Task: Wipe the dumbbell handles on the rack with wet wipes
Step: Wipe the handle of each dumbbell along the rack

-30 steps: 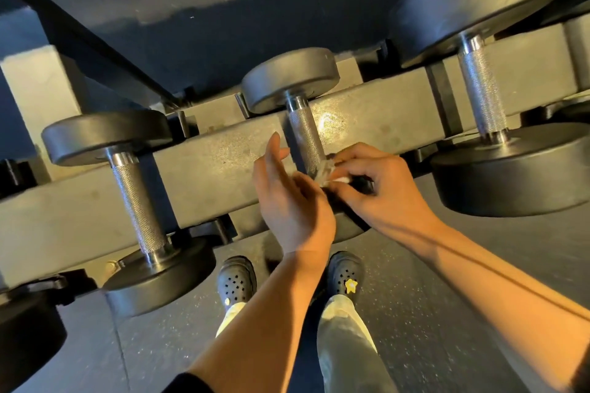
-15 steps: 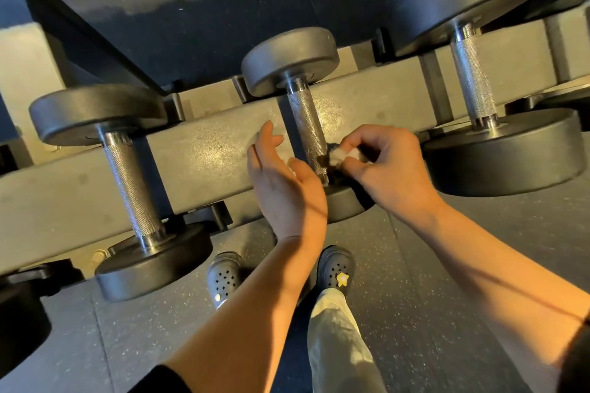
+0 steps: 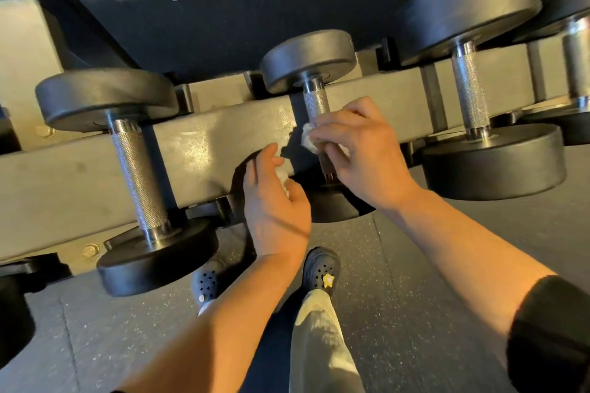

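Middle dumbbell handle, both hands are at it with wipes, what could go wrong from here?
1. The right hand pinches only a small wad of wipe against the handle, so it may miss the far side of the knurling.
2. The left hand holds another wad loosely off the handle; it could drop to the floor.
3. Rough knurling may shred the wipe.

floor (image 3: 415, 281): dark speckled rubber | clogs (image 3: 321, 268): dark, star charm | trousers (image 3: 319, 344): pale
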Demonstrator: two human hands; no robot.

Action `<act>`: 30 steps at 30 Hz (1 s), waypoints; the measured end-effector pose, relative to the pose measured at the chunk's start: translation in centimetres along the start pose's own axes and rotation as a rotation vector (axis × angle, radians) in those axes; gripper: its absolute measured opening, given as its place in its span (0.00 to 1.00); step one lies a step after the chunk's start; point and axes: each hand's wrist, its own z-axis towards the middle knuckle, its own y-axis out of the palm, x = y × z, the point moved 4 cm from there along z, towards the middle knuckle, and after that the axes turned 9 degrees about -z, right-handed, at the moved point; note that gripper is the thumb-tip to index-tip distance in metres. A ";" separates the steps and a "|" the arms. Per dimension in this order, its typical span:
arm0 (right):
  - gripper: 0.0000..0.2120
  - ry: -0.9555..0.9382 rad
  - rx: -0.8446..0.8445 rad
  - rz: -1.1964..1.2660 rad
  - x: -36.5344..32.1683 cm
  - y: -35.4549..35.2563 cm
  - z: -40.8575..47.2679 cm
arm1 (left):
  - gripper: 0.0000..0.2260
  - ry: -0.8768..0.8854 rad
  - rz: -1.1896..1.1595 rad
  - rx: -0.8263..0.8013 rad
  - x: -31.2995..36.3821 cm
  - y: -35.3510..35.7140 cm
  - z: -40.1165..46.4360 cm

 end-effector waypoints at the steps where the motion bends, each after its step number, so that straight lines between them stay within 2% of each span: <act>1: 0.09 -0.120 -0.080 -0.055 -0.3 -0.2 0.3 | 0.22 -0.020 -0.001 -0.022 -0.1 0.0 0.0; 3: 0.11 -0.289 -0.273 -0.145 -0.6 -0.3 0.8 | 0.22 -0.048 -0.011 -0.049 -0.3 -0.1 -0.1; 5: 0.12 -0.357 -0.408 -0.210 -0.3 -0.4 1.0 | 0.23 -0.060 -0.019 -0.066 -0.3 -0.3 -0.2; 9: 0.09 -0.381 -0.526 -0.212 -0.1 -0.5 0.0 | 0.23 -0.070 -0.034 -0.108 -0.3 -0.4 -0.4; 12: 0.12 -0.331 -0.534 -0.167 0.0 -0.7 -0.3 | 0.23 -0.074 -0.043 -0.112 -0.2 -0.2 -0.5; 17: 0.06 -0.337 -0.495 -0.198 -0.2 0.2 0.5 | 0.23 -0.073 -0.041 -0.110 -0.1 0.4 -0.7; 20: 0.08 -0.336 -0.487 -0.176 -0.7 0.5 0.9 | 0.22 -0.074 -0.032 -0.104 0.0 0.6 -0.9; 22: 0.09 -0.288 -0.454 -0.119 -0.5 0.1 0.5 | 0.22 -0.069 -0.027 -0.092 0.0 0.7 -0.9; 24: 0.08 -0.175 -0.345 -0.091 0.8 -0.8 -0.6 | 0.22 -0.058 -0.024 -0.081 0.1 0.7 -0.9; 28: 0.11 0.251 -0.078 0.002 4.8 -2.4 -3.9 | 0.21 -0.043 -0.043 -0.038 0.4 0.6 -0.7; 30: 0.12 0.364 -0.037 0.087 5.1 -2.2 -4.4 | 0.20 -0.040 -0.051 -0.016 0.4 0.6 -0.4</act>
